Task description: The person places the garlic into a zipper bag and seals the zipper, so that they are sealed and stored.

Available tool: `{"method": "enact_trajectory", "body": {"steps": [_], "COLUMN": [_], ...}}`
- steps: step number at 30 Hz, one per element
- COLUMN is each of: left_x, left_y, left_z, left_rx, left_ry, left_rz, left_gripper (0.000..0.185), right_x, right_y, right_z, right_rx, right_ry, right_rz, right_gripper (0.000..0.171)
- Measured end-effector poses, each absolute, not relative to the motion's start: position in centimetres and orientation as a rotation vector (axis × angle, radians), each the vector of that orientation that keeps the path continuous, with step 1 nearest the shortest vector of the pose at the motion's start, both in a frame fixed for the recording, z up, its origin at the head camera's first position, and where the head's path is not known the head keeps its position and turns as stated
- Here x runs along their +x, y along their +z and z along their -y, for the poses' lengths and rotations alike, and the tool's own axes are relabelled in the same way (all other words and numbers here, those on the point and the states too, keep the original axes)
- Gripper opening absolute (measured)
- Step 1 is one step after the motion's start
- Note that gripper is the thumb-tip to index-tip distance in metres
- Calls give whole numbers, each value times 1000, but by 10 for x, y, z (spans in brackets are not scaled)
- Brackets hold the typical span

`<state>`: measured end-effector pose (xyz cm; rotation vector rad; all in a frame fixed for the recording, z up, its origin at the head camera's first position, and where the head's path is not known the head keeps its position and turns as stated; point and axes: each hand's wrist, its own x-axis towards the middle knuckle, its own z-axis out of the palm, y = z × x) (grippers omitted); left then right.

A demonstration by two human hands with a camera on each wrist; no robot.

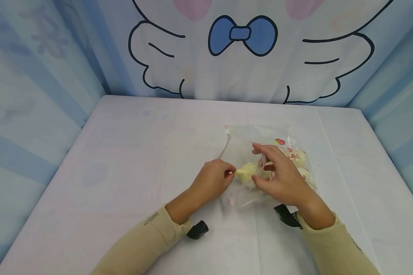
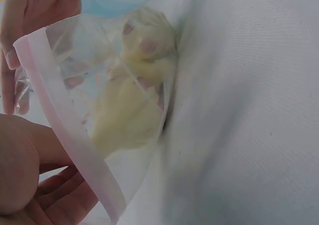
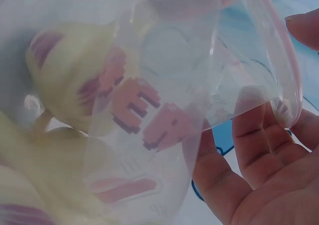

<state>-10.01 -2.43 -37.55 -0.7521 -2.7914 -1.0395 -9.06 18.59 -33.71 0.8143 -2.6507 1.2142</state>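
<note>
A clear plastic bag with a pink closure strip lies on the table, its mouth towards the left. Inside are soft-looking, pale yellow rounded things with pinkish-purple patches; I cannot tell their kind. At the bag's mouth my left hand pinches the narrow end of a pale yellow piece. The left wrist view shows the left fingers partly behind the pink strip. My right hand touches the raised bag film, thumb and fingers spread apart. Several right fingers are near straight beside the bag's lip.
White cloth covers the table. Behind it hangs a curtain with a blue bow print, and blue-patterned curtains stand at both sides. Black wrist pieces stick out below the sleeves.
</note>
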Motion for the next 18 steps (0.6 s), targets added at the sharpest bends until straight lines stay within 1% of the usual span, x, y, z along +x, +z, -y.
{"method": "enact_trajectory", "body": {"steps": [9, 18], "left_x": [-100, -105], "left_y": [-375, -374], "left_z": [20, 13], "left_rx": [-728, -726], "left_ry": [-1198, -1350], "left_rz": [2867, 2978], "left_gripper": [22, 28], "right_x": [-91, -92], "right_y": [-338, -339], "right_z": [-186, -186], "right_rx": [822, 843], "right_ry": [1217, 1232], "right_rz": [2648, 2642], "right_gripper": [67, 67]}}
